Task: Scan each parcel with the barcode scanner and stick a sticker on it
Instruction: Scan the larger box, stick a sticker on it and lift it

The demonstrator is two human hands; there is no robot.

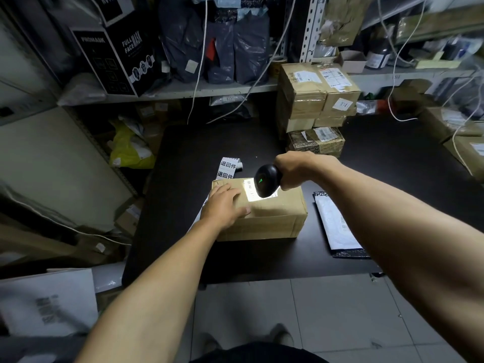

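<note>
Parcel (pixel 262 216): a brown cardboard box lying flat near the middle of the dark bench (pixel 183 252), somewhat toward the front edge. A white shipping label (pixel 252 192) on its top face is brightly lit by the scanner's light.

Barcode scanner (pixel 267 180): black, handheld, with a green indicator lit on its head. It is held just above the label, head pointing down at it. The right hand (pixel 298 167) has its grip clenched round the scanner's handle.

Left hand (pixel 225 206): rests palm down on the left part of the parcel's top, fingers straight and spread, grip released, thumb lying across the top toward the front edge.

Sticker strip (pixel 227 167): white, printed with black characters, lying on the bench just behind the parcel's rear left corner; one end curls upward.

Other items on the bench: a flat white and dark mailer bag (pixel 337 226) to the right of the parcel, apart from it and reaching the front edge; a stack of taped cardboard boxes (pixel 317 106) with labels at the rear, right of centre.

A shelf (pixel 199 89) behind the bench carries dark plastic bags and a black printed carton.
</note>
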